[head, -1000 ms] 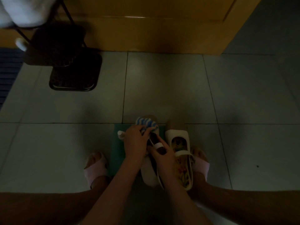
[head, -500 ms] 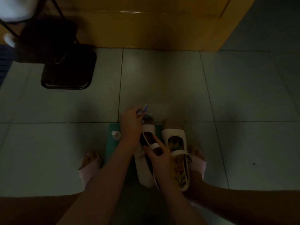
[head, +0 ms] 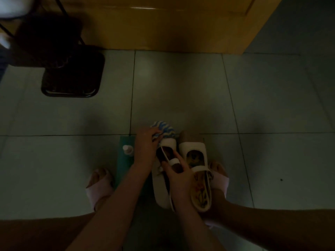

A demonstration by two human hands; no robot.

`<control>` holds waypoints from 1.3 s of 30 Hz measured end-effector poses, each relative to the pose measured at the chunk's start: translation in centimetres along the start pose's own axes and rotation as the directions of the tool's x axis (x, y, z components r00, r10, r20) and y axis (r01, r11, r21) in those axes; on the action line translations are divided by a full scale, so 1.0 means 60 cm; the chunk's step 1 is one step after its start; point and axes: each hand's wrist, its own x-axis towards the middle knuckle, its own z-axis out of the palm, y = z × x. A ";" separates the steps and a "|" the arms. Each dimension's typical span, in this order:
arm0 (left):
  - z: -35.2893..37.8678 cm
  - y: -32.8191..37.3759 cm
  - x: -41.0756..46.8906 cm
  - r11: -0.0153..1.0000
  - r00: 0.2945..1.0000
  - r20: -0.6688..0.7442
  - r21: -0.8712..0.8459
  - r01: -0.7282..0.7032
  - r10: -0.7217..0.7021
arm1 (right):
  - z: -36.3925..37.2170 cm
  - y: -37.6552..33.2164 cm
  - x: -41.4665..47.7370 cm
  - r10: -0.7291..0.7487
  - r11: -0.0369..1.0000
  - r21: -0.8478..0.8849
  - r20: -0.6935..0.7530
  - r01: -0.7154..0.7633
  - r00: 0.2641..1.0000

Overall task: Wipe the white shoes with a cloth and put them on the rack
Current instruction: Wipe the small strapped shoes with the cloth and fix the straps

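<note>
- The left hand [head: 145, 147] presses a blue-and-white striped cloth [head: 165, 128], clamped under curled fingers, onto the toe of a white strapped shoe [head: 159, 189].
- The right hand [head: 178, 178] grips that shoe at its strap.
- A second white shoe [head: 194, 147] lies just right of it.
- The black metal rack [head: 72, 77] stands far left.

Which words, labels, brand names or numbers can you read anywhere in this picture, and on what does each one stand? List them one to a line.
None can be read in this dim view.
On the small bottle: any label is too small and dark to read.
On the insole of the unheld white shoe: a flower-like print, no letters made out.
On the held white shoe: no mark shows.
On the striped cloth: stripes only.
</note>
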 end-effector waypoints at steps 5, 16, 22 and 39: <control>0.007 -0.009 -0.008 0.988 0.994 -0.063 -0.127 0.084 -0.092 | -0.002 0.000 0.002 -0.003 1.000 -0.019 0.022 0.003 1.000; 0.000 -0.014 -0.076 0.972 0.976 -0.094 -0.151 0.180 -0.195 | 0.003 0.009 0.000 -0.031 0.997 -0.069 0.038 0.034 0.999; 0.001 0.006 -0.107 0.976 0.977 -0.118 -0.142 0.162 -0.180 | -0.006 0.009 0.001 -0.046 0.999 -0.018 0.066 0.048 0.997; 0.009 0.005 -0.015 0.993 0.999 -0.027 0.116 -0.036 0.040 | -0.008 0.010 0.007 -0.057 0.997 -0.043 0.081 0.060 0.995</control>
